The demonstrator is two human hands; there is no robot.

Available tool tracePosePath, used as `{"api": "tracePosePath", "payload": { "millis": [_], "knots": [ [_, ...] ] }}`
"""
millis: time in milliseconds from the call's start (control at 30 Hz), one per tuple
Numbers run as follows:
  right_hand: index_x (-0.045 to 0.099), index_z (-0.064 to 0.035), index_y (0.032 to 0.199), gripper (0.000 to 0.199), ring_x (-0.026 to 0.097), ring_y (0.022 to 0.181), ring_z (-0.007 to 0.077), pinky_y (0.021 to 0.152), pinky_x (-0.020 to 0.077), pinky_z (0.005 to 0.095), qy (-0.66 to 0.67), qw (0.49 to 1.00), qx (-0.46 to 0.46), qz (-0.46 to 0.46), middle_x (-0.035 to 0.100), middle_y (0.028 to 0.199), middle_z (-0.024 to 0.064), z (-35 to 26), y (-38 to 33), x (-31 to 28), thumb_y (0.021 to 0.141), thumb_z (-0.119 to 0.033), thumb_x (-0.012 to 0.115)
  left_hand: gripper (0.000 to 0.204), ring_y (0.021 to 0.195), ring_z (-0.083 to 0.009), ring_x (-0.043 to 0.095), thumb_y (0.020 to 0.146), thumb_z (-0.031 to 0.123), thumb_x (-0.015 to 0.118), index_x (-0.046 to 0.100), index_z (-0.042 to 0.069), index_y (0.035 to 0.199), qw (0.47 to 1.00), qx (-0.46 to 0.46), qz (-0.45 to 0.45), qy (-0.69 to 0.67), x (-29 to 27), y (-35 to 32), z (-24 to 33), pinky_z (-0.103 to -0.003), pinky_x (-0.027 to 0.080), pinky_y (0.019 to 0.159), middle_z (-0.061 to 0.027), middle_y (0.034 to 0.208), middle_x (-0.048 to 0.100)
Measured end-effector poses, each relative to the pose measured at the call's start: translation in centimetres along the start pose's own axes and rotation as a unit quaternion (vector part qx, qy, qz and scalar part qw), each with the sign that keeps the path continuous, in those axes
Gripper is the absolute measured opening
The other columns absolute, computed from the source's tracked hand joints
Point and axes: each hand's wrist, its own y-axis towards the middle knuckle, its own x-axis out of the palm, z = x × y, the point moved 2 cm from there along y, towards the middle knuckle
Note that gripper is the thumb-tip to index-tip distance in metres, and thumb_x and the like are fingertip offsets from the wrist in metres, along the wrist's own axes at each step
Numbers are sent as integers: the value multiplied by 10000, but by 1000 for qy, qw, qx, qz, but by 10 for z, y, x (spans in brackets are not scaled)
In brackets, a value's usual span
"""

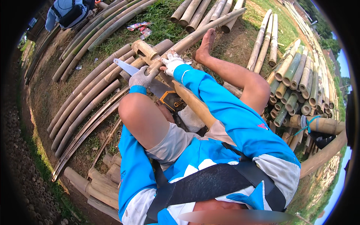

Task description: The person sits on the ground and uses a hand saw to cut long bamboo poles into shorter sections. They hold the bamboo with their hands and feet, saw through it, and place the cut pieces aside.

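Observation:
A long bamboo pole runs from the upper right down to my two gloved hands. My right hand, in a white glove, is wrapped over the pole. Lower left, my left hand in a grey glove is closed about the pole's near end. A handsaw with a black and yellow handle lies below the hands. Its blade seems to pass behind my left hand, the toothed tip showing beyond. Next to the hands, a short bamboo piece with a cut-out rests across a thicker bamboo length.
Long bamboo poles lie on the ground at left. A stack of cut bamboo stands at right, near a post tied with turquoise cord. More poles lie ahead, near plastic litter. Another person is at far left.

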Motion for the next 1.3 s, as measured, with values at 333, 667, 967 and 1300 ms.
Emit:
{"api": "tracePosePath", "payload": {
  "millis": [333,667,967,1300],
  "knots": [
    [593,-164,1419,517,503,1320,462,1100,445,565,165,966,-7,198,570,1348,234,-6,-62,30,926,-267,710,883,1114,-387,721,829,839,584,626,200,1438,998,34,50,2,9,-5,-5,-501,554,981,-202,1217,743],
    [490,-16,1473,827,476,1350,502,1145,438,519,87,950,14,-300,498,1427,264,-41,-205,167,821,-414,806,832,1125,-364,711,849,783,612,639,171,1412,997,48,62,-13,3,-18,-4,-471,556,976,-183,1230,736],
    [631,-4,1360,703,553,1379,404,1172,439,448,21,953,65,-294,589,1448,267,-58,-184,141,804,-400,804,833,1030,-405,723,828,778,637,653,158,1384,996,57,66,-35,-3,-29,-6,-526,558,906,-209,1120,750],
    [603,-22,1350,640,633,1207,395,1063,513,471,-6,973,-52,-223,634,1294,229,-66,-166,166,791,-260,801,862,1043,-398,722,814,745,669,629,131,1418,995,58,53,-54,-11,-39,-3,-505,555,927,-210,1147,744]
  ]
}}
